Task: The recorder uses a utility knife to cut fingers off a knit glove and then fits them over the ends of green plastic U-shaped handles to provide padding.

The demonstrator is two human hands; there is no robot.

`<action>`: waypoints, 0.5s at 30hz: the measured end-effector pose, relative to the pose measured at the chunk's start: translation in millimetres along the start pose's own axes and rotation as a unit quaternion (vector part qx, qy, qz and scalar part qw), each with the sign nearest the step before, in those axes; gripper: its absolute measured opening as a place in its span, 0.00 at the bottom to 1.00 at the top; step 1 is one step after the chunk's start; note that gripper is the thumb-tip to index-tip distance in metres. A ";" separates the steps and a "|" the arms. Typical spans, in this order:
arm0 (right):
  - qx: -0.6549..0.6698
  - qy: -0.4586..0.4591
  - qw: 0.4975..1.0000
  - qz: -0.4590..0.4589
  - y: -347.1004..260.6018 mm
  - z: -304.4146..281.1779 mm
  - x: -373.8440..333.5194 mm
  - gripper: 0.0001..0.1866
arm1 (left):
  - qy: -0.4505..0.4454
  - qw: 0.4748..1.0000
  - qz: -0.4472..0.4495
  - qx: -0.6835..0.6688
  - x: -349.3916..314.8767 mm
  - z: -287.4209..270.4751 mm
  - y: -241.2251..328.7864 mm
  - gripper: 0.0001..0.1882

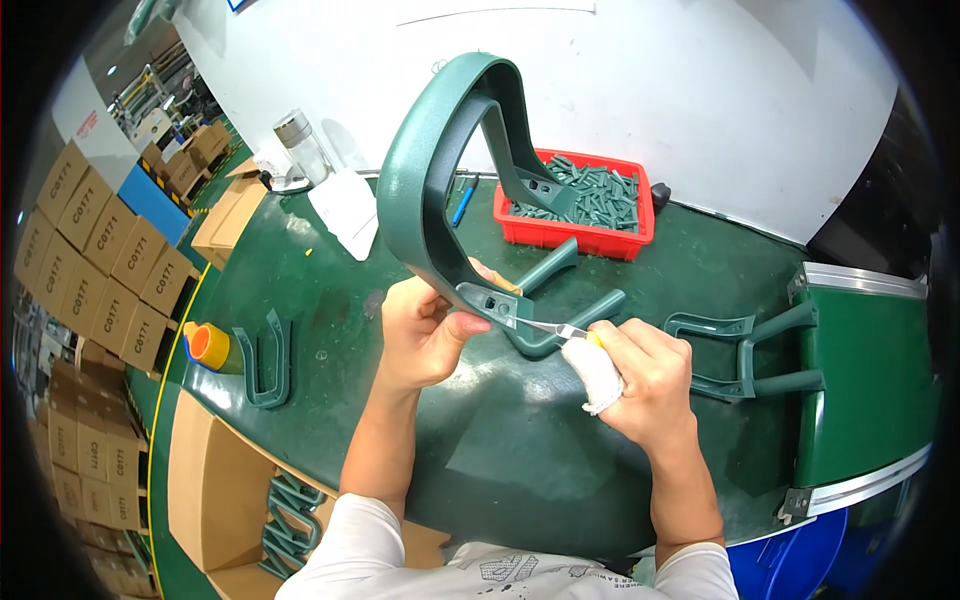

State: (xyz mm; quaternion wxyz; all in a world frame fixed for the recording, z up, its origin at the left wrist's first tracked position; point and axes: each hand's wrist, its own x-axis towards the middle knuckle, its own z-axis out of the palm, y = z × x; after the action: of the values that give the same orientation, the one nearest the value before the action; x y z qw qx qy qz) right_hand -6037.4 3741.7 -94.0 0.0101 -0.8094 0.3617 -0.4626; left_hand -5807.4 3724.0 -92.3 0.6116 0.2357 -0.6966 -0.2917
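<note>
My left hand grips one end of a large green plastic U-shaped frame, its thumb pressed beside a recessed socket with holes. The frame's bend stands up above the bench. In my right hand is a small knife with a bit of yellow showing at the grip. Its thin metal blade points left and meets the edge of the frame's end. White wrapping covers a digit of my right hand. Behind and below the blade lies another green plastic piece, partly hidden by the frame and my hands.
A red bin of small green parts stands at the back. More green frames lie right and left. A conveyor adjoins the right. An open carton, yellow-orange container, blue pen and bottle stand around.
</note>
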 end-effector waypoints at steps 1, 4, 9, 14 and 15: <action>-0.001 0.002 1.000 0.002 0.6 -0.1 -0.2 0.12 | -0.006 1.000 -0.001 -0.006 1.0 1.2 0.9 0.19; 0.001 0.004 1.000 0.008 1.6 1.4 -0.6 0.12 | -0.012 1.000 -0.005 -0.012 0.5 1.5 -0.5 0.18; 0.007 0.006 1.000 0.008 1.6 1.3 -0.3 0.13 | -0.008 1.000 -0.007 -0.022 0.8 2.3 -0.8 0.18; 0.012 0.011 1.000 0.013 6.1 1.6 -1.5 0.12 | -0.007 0.998 -0.040 -0.051 -0.7 5.3 -2.0 0.20; 0.021 0.011 1.000 0.011 7.1 1.5 -1.0 0.12 | 0.004 0.995 -0.047 -0.083 -0.4 5.2 -1.6 0.21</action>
State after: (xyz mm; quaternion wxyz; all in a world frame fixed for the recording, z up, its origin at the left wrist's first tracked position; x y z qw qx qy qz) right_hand -6040.7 3736.6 -98.1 0.0279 -0.8000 0.3605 -0.4788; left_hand -5812.6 3723.7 -94.1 0.6177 0.2178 -0.6556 -0.3757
